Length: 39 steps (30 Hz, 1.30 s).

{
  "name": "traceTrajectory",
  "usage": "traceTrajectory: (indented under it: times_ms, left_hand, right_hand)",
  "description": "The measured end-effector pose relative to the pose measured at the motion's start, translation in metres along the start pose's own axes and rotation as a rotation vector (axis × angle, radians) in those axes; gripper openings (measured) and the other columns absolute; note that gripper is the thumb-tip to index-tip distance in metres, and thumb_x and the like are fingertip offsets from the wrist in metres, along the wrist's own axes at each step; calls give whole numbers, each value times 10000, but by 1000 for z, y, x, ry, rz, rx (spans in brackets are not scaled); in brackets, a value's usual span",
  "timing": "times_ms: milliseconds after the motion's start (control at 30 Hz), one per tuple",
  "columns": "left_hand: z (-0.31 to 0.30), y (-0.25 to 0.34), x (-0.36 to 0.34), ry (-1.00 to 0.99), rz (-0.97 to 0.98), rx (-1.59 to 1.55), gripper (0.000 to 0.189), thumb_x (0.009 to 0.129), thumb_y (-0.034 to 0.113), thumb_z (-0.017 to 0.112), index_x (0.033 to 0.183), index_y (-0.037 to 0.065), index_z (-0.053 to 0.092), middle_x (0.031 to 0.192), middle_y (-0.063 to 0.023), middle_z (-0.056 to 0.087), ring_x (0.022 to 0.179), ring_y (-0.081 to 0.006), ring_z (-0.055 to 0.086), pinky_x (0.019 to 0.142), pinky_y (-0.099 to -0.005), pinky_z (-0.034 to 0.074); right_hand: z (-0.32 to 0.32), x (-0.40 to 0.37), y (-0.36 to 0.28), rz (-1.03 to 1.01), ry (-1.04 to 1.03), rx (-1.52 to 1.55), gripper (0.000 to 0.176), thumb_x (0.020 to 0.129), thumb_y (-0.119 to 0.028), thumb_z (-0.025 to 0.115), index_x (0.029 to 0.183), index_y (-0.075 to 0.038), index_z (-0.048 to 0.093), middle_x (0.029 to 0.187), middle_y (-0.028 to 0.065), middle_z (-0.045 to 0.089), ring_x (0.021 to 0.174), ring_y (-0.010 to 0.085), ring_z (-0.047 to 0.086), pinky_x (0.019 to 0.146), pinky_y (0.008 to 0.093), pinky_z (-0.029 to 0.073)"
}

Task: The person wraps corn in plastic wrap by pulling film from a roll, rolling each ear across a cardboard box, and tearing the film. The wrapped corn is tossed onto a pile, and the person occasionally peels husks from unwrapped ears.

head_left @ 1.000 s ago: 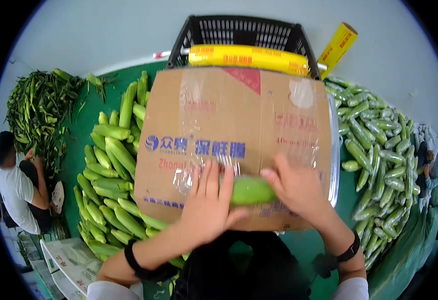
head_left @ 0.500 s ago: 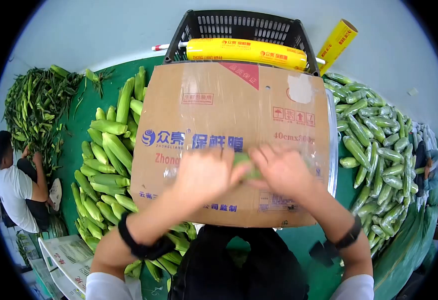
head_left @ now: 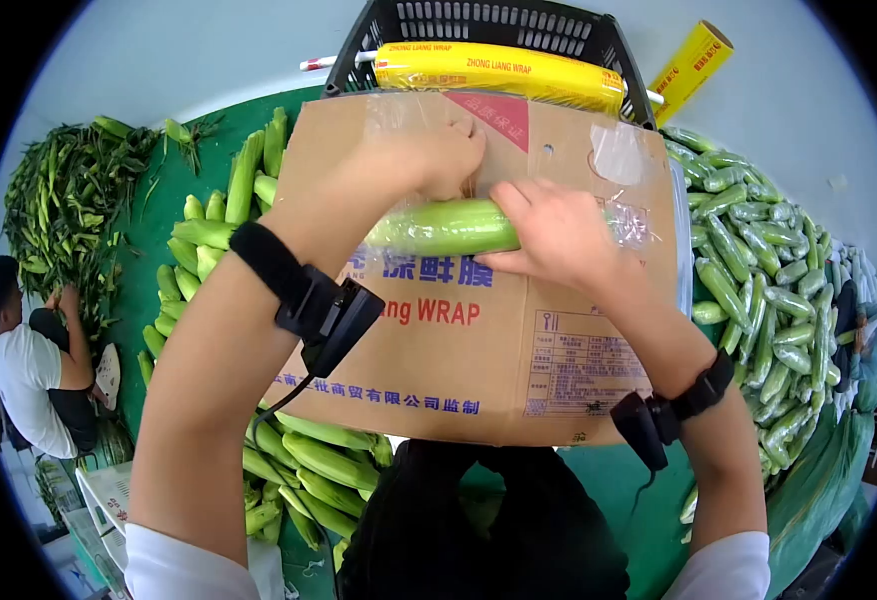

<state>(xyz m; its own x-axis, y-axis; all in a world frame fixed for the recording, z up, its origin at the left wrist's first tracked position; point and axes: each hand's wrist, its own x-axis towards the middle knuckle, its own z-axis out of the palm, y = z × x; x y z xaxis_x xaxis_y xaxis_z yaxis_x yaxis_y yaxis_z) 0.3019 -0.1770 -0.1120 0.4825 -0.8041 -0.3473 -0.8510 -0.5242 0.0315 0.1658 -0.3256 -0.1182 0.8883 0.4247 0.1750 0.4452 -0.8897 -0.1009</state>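
Corn ear (head_left: 449, 226) over far half of cardboard (head_left: 399, 365), long axis side to side. Right hand (head_left: 562, 232) nearer, fingers around ear's right end. Left hand (head_left: 447, 160) beyond ear, toward cardboard's far edge; fingers curled, contents cannot tell.

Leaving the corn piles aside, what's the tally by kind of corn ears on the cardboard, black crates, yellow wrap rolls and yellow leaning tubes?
Corn ear on the cardboard: 1
Black crate: 1
Yellow wrap roll: 1
Yellow leaning tube: 1
Total: 4
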Motion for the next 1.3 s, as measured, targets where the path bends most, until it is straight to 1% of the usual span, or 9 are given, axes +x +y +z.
traceTrajectory:
  times_ms: [300, 600, 733, 833, 933, 1000, 1100, 1200, 1300]
  left_hand:
    - [-10, -1, -10, -91, -3, -138, 828, 747, 252, 733, 1376, -77, 308, 1429, -254, 330, 1293, -356, 397, 1057, -369, 359]
    - [18, 109, -85, 783, 301, -668, 455, 870, 269, 595, 1288, 98, 544, 1446, -205, 341, 1364, -394, 283, 1086, -526, 264]
    - [7, 130, -69, 1056, 226, -775, 509, 806, 179, 621, 1301, 114, 522, 1475, -234, 272, 1362, -404, 276, 1084, -544, 269]
    - [-23, 123, -61, 1193, 176, -1484, 614, 835, 181, 561, 1410, 148, 350, 1477, -217, 272, 1353, -365, 301, 1074, -522, 308]
    - [-34, 110, -58, 636, 895, -2341, 450, 920, 202, 450, 1357, 134, 364, 1164, -151, 512, 1111, -290, 518, 923, -437, 471]
    - [-23, 92, -60, 548, 797, -2337, 309, 951, 234, 424, 1240, 126, 433, 985, -94, 547, 930, -237, 575, 808, -390, 525]
    - [-30, 87, -77, 713, -6, -2100, 235, 975, 292, 416, 1125, 117, 461, 879, -64, 537, 799, -186, 560, 714, -352, 535]
    - [-4, 82, -98, 785, -293, -1788, 251, 991, 308, 400, 1076, 84, 474, 854, -77, 545, 785, -187, 551, 709, -314, 513]
    - [20, 89, -124, 781, -479, -1237, 289, 1003, 287, 383, 1037, 38, 525, 879, -83, 562, 857, -207, 561, 771, -306, 470]
  right_hand:
    - [-53, -95, -70, -245, -338, 329, 497, 687, -455, 725, 895, -57, 514, 737, 87, 595, 679, 263, 635, 562, 371, 506]
    - [-60, -173, -57, 1165, -265, 1796, 581, 922, -490, 488, 1255, -17, 435, 801, 179, 601, 648, 260, 625, 533, 353, 542]
    - [-54, -123, -54, 852, -429, 2633, 751, 893, -643, 387, 1295, -9, 378, 735, 185, 553, 520, 270, 583, 445, 339, 496]
    - [-38, -96, -70, 164, -616, 3322, 850, 885, -690, 328, 1381, -7, 231, 697, 225, 518, 472, 286, 560, 351, 354, 466]
    - [-16, -75, -91, -459, -693, 3462, 921, 858, -728, 346, 1405, -9, 166, 693, 243, 503, 436, 272, 533, 354, 356, 469]
    - [-17, -81, -88, -170, -626, 3326, 888, 858, -713, 376, 1381, -7, 254, 739, 226, 535, 471, 269, 553, 388, 343, 483]
    - [-21, -98, -74, 500, -481, 2752, 801, 871, -638, 480, 1350, -7, 366, 812, 195, 590, 548, 267, 598, 483, 327, 527]
    - [-27, -116, -60, 615, -290, 1452, 737, 826, -369, 707, 1367, -1, 368, 992, 156, 631, 834, 190, 640, 718, 315, 525]
    - [-28, -132, -53, 528, 128, 982, 574, 752, -227, 794, 1226, -21, 545, 1024, 142, 669, 883, 218, 671, 805, 310, 528]
